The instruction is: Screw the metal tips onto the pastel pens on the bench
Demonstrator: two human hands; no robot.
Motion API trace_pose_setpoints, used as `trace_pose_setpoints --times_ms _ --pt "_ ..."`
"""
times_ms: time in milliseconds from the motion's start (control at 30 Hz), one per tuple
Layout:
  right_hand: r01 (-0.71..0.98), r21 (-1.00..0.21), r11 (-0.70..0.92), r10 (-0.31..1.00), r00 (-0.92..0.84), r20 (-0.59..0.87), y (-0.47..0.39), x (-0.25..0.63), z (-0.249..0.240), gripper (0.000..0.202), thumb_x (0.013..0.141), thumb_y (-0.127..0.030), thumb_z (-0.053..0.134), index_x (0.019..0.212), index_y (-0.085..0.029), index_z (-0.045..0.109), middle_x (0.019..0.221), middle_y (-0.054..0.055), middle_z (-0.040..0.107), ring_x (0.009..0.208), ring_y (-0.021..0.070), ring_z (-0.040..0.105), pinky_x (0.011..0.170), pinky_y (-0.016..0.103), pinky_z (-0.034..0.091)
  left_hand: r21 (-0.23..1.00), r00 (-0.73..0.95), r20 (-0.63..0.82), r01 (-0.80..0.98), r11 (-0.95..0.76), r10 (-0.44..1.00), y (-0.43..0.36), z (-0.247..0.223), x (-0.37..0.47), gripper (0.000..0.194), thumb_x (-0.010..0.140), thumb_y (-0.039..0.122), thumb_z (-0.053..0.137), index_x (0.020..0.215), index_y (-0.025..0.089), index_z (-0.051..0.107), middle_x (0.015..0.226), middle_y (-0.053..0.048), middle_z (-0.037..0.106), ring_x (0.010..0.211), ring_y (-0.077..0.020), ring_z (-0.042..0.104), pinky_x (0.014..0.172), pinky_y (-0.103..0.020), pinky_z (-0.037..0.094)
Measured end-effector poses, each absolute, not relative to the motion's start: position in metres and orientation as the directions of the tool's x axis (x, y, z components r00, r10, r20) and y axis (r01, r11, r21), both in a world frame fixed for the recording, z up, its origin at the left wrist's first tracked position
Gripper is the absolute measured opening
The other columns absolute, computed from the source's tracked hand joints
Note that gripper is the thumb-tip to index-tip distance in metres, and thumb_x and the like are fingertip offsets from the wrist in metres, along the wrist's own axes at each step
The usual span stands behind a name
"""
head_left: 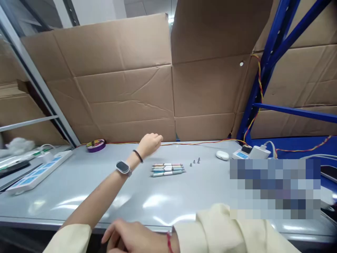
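Note:
My left hand (150, 144) reaches out over the far part of the table, fingers curled and closed, their tips turned away from me. Whether anything is in it is hidden. Nearest to it, several pens (168, 169) lie side by side in a row, with white, pink and blue barrels. To their right stand several small grey cone-shaped pieces (194, 161). My right hand (129, 235) is low, by the table's front edge, blurred and with bent fingers; its grip is not clear.
A purple tape roll (96, 145) sits at the back left, beyond a white power strip (39, 172). At the right are a white earbud case (222, 155), a charger (259, 152) and a pixelated patch. Cardboard (126, 91) and a blue frame (265, 66) stand behind; a twisted red-yellow wire (195, 143) runs along the back.

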State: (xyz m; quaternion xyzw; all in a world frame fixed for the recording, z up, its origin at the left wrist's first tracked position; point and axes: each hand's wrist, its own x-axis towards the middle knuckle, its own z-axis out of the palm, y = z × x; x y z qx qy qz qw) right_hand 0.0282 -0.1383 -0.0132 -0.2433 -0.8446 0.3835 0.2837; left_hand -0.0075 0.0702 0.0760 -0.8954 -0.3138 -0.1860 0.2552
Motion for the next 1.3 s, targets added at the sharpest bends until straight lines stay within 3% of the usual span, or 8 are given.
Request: trace_pose_setpoints --times_ms 100,200,267,433,533,667,1000,1300 --pt "0.289 -0.284 0.914 0.404 -0.704 0.584 -0.120 0.074 -0.004 0.018 0.079 -0.015 0.047 0.092 -0.021 0.058 0.083 -0.001 0.063 0.068 0.0117 0.054 0.054 0.021 0.039 -0.414 0.896 0.316 0.426 -0.804 0.312 0.016 0.050 0.015 0.008 0.083 0.020 0.047 0.078 0.019 0.054 0.071 -0.003 0.057 0.067 -0.0166 0.051 0.063 -0.030 0.035" --pt "0.191 0.275 0.942 -0.041 -0.749 0.661 -0.099 0.128 0.006 0.015 0.082 -0.015 0.046 0.073 -0.020 0.057 0.058 -0.004 0.055 0.048 0.0105 0.041 0.044 0.025 0.030 -0.442 0.957 0.239 0.256 -0.860 0.162 -0.019 0.021 0.021 0.009 0.084 0.016 0.046 0.079 0.019 0.053 0.071 -0.003 0.056 0.067 -0.0172 0.050 0.062 -0.031 0.034" --pt "0.218 0.405 0.888 -0.112 -0.752 0.650 -0.082 0.163 0.009 0.019 0.084 -0.013 0.044 0.073 -0.020 0.057 0.058 -0.002 0.055 0.049 0.0112 0.043 0.046 0.025 0.031 -0.401 0.958 0.267 0.209 -0.892 0.104 -0.025 0.006 0.018 0.013 0.086 0.016 0.043 0.079 0.018 0.053 0.075 -0.004 0.057 0.069 -0.0176 0.050 0.065 -0.032 0.036" --pt "0.797 -0.034 0.603 0.598 -0.424 0.680 -0.033 0.231 -0.003 0.023 0.089 -0.015 0.036 0.099 -0.017 0.057 0.090 0.008 0.062 0.074 0.0174 0.058 0.058 0.027 0.042 -0.222 0.879 0.417 0.346 -0.912 0.232 -0.012 0.000 0.008 0.020 0.085 0.020 0.044 0.103 0.019 0.052 0.103 -0.007 0.057 0.087 -0.0201 0.051 0.076 -0.032 0.039" --pt "0.831 -0.319 0.456 0.793 -0.217 0.569 -0.014 0.254 -0.015 0.024 0.090 -0.022 0.036 0.102 -0.019 0.057 0.095 0.007 0.061 0.074 0.0179 0.059 0.064 0.030 0.045 -0.009 0.799 0.437 0.462 -0.887 0.412 -0.008 0.006 0.003 0.022 0.085 0.018 0.045 0.106 0.020 0.051 0.102 -0.005 0.057 0.089 -0.0198 0.050 0.077 -0.031 0.040" --pt "0.812 -0.416 0.409 0.828 -0.139 0.544 -0.009 0.262 -0.024 0.029 0.092 -0.026 0.030 0.105 -0.018 0.054 0.079 0.004 0.062 0.066 0.0163 0.058 0.064 0.030 0.047 0.123 0.770 0.321 0.543 -0.830 0.551 -0.006 0.005 -0.001 0.017 0.086 0.026 0.051 0.102 0.022 0.052 0.095 -0.003 0.058 0.088 -0.0210 0.050 0.075 -0.032 0.041" --pt "0.774 -0.405 0.486 0.852 -0.319 0.415 -0.027 0.256 -0.018 0.015 0.088 -0.025 0.045 0.088 -0.021 0.059 0.084 0.003 0.061 0.072 0.0158 0.056 0.067 0.029 0.046 0.220 0.779 0.244 0.536 -0.815 0.578 -0.003 -0.001 0.001 0.014 0.090 0.024 0.045 0.101 0.022 0.054 0.096 -0.004 0.059 0.091 -0.0217 0.051 0.081 -0.034 0.041" --pt "0.182 -0.934 0.308 0.948 0.021 0.317 -0.045 0.237 -0.012 0.026 0.080 -0.044 0.058 0.087 -0.019 0.056 0.079 0.002 0.061 0.062 0.0119 0.052 0.053 0.024 0.044 0.364 0.735 0.348 0.466 -0.807 0.582 -0.011 0.008 0.001 0.024 0.095 0.026 0.033 0.116 0.025 0.044 0.112 -0.003 0.056 0.087 -0.0166 0.058 0.077 -0.028 0.044"
